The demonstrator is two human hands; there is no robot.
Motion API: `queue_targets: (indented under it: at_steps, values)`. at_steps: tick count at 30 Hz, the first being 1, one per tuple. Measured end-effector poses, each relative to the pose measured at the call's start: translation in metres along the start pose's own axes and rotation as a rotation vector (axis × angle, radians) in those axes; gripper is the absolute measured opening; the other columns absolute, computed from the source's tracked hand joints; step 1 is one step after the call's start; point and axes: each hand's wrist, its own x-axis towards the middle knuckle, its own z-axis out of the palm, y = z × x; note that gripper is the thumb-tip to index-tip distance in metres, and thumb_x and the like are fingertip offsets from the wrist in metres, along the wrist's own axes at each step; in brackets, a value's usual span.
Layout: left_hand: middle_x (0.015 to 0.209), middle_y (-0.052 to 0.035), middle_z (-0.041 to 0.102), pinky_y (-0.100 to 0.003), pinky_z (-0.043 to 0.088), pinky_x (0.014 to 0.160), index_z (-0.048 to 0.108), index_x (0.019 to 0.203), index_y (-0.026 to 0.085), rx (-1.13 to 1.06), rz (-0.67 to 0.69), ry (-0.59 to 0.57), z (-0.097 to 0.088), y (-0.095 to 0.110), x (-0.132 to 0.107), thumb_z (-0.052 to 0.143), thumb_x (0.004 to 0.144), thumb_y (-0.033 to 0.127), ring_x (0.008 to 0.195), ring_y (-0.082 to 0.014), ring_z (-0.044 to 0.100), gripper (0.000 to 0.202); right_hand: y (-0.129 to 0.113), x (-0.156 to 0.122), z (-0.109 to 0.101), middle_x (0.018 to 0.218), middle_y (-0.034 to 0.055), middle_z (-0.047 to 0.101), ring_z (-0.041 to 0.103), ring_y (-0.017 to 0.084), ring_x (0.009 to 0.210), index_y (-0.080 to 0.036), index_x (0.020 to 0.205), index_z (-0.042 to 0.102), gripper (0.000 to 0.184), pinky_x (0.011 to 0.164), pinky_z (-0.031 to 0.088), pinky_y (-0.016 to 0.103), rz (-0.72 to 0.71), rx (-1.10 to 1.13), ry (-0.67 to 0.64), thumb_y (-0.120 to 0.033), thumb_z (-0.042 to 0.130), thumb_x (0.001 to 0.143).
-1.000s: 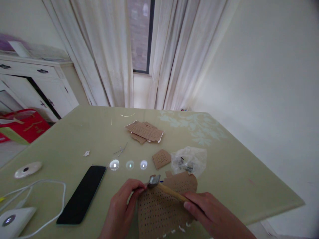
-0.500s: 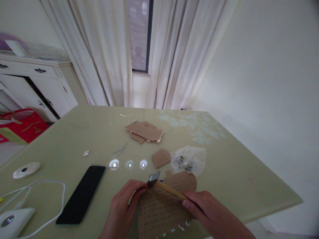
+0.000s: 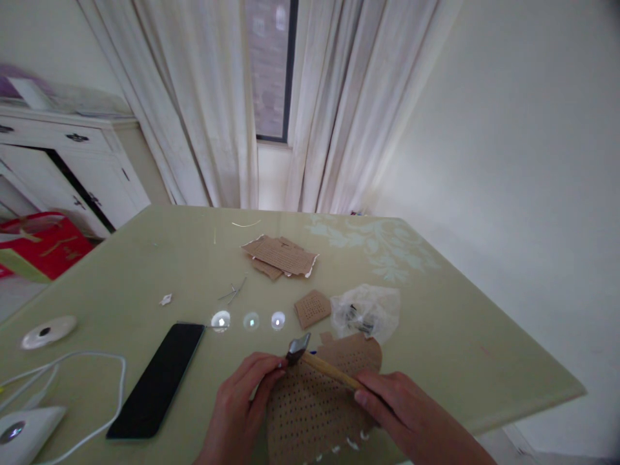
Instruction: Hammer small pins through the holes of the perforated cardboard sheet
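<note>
My right hand (image 3: pixel 404 407) is wrapped round the wooden handle of a small hammer (image 3: pixel 330 370). Its dark metal head lies over the upper left edge of a brown cardboard piece (image 3: pixel 314 413) covered in rows of small holes. My left hand (image 3: pixel 237 397) is closed in a pinch right beside the hammer head, at that edge. Whatever its fingertips hold is too small to make out. The cardboard lies on the table under both hands, its near edge torn and white. A smaller folded piece of punched cardboard (image 3: pixel 312 309) lies just beyond it.
A clear plastic bag (image 3: pixel 371 310) with dark bits inside lies beyond the cardboard. Farther back are stacked torn cardboard pieces (image 3: pixel 283 255) and several thin nails (image 3: pixel 234 292). To the left are a black phone (image 3: pixel 157 381), a white cable (image 3: pixel 123 381) and a white oval object (image 3: pixel 48 332).
Both hands and the hammer stay almost in place. The whole view has shifted very slightly, with no object visibly moved on the table.
</note>
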Motion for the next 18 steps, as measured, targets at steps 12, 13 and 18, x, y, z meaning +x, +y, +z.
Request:
queue_targets:
  at_steps: [12, 13, 18]
  values:
    - [0.102, -0.0060, 0.084, -0.026, 0.067, 0.084, 0.081, 0.100, 0.026, 0.045, 0.040, 0.027, 0.004, -0.001, -0.002, 0.061, 0.104, 0.024, 0.092, -0.0198, 0.081, 0.020, -0.009, -0.014, -0.019, 0.100, 0.0047, 0.082, 0.074, 0.026, 0.095, -0.028, 0.102, 0.075, 0.050, 0.083, 0.051, 0.033, -0.061, 0.049, 0.054, -0.059, 0.036, 0.114]
    - [0.104, -0.0066, 0.084, -0.027, 0.067, 0.086, 0.081, 0.099, 0.026, 0.053, 0.037, 0.032, 0.004, -0.001, -0.002, 0.061, 0.104, 0.024, 0.094, -0.0205, 0.081, 0.020, -0.011, -0.017, -0.021, 0.101, 0.0045, 0.082, 0.075, 0.026, 0.096, -0.029, 0.106, 0.075, 0.051, 0.084, 0.051, 0.033, -0.070, 0.058, 0.060, -0.060, 0.035, 0.114]
    - [0.104, -0.0058, 0.085, -0.024, 0.067, 0.084, 0.080, 0.101, 0.026, 0.056, 0.063, 0.029, 0.003, 0.000, -0.002, 0.063, 0.103, 0.024, 0.091, -0.0192, 0.082, 0.017, -0.018, -0.019, -0.027, 0.106, 0.0060, 0.083, 0.076, 0.028, 0.097, -0.030, 0.108, 0.075, 0.059, 0.087, 0.053, 0.036, -0.097, -0.001, 0.041, -0.066, 0.029, 0.113]
